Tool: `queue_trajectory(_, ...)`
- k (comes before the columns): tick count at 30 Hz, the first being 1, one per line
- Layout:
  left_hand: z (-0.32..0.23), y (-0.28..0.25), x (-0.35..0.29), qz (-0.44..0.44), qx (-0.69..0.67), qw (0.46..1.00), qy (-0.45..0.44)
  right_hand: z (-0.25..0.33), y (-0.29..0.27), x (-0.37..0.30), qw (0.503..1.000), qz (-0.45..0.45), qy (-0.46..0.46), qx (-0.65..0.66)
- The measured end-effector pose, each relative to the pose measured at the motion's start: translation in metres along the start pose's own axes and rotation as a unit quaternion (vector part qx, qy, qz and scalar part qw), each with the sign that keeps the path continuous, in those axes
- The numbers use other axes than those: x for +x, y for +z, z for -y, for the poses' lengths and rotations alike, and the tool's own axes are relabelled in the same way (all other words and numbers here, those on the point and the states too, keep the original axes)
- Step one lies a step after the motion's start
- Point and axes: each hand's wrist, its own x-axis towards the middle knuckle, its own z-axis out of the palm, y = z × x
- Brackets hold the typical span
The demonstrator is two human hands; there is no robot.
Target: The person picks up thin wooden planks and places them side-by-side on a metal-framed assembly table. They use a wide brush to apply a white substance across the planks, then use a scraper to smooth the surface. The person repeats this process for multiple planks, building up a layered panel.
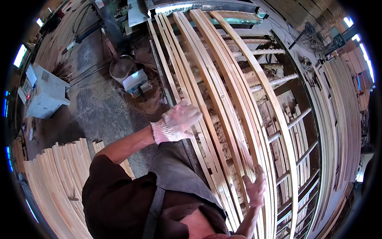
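So the strips are lying lengthwise over a frame with rollers, and the left hand (white knit glove, pretty blurry) is over the leftmost ones, though I can't tell if its fingers are closed on anything. The right hand is lower down by the middle strips, thumb and fingers spread apart, can't say how firmly it's touching. There's a wood stack lower left and a pale cabinet farther up.
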Motion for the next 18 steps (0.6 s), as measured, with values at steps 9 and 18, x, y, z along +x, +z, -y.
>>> queue_trajectory(9,0.01,0.018,0.064,0.118,0.15,0.974,0.121,0.094,0.07,-0.01,0.989,0.121,0.049,0.069)
queue_trajectory(18,0.024,0.052,0.086,0.036,0.069,0.971,0.224,0.106,0.068,0.01,0.982,0.175,0.012,-0.072)
